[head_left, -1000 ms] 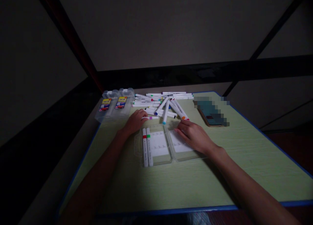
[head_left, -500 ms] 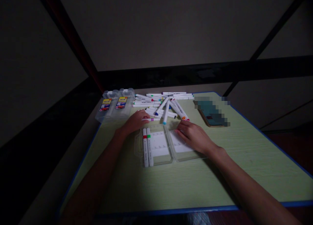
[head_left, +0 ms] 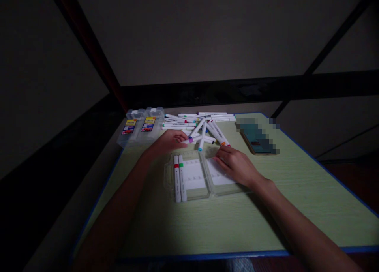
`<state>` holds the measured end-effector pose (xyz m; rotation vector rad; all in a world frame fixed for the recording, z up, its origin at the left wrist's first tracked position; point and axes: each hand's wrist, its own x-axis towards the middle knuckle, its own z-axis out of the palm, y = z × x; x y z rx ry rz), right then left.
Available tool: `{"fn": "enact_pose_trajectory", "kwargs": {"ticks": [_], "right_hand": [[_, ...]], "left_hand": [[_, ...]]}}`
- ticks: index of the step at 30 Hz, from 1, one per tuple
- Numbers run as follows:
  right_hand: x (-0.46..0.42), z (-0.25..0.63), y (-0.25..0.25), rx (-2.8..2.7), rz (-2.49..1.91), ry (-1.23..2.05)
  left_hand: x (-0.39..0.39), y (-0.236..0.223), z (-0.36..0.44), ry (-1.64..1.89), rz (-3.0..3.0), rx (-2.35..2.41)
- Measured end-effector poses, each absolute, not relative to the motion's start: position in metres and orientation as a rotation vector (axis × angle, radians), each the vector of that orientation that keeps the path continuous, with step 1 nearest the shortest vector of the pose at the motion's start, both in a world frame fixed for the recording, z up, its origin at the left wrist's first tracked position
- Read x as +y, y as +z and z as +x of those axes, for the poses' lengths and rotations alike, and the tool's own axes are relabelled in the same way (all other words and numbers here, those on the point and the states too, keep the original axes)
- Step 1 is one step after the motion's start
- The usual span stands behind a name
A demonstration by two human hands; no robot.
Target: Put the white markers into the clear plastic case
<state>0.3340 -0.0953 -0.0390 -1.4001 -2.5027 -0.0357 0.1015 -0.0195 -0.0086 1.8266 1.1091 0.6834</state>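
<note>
Your left thumb and fingers pinch the near-left end of a white marker with a purple band [head_left: 191,139], its free end pointing between 2 and 3 o'clock, by the loose markers. That left hand [head_left: 170,141] is at about 11 o'clock from the middle of the open clear case [head_left: 208,181]. Your right hand [head_left: 237,165] lies over the case's right half, toward 2 o'clock, with its fingers bent and close together; you cannot tell from here whether they grip the rim or only rest on it. Between your forearms, the case lies spread flat, a white insert [head_left: 194,175] showing in each half. Along the 9 o'clock side of its left half, a red-banded marker [head_left: 177,187] and a green-banded marker [head_left: 183,187] lie side by side, pointing toward 12. Beyond the case, at 12 o'clock, you have a jumbled pile of white markers [head_left: 218,134], some crossing over others. Two clear cases with colorful labels [head_left: 143,136] sit together at 10 o'clock, and a phone [head_left: 255,141], partly pixelated, lies at 2. All of it rests on your pale green table [head_left: 231,228], edged in blue.
</note>
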Motion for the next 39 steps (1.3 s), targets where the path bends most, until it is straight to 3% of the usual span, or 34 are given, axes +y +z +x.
{"fn": "enact_pose_trajectory", "kwargs": {"ticks": [17, 39], "right_hand": [[-0.097, 0.331, -0.036, -2.279, -1.269, 0.244], [-0.11, 0.296, -0.042, -1.695, -1.049, 1.067]], "left_hand": [[-0.049, 0.001, 0.137, 0.751, 1.458, 0.723], [-0.063, -0.004, 0.159, 0.893, 0.975, 0.608]]}}
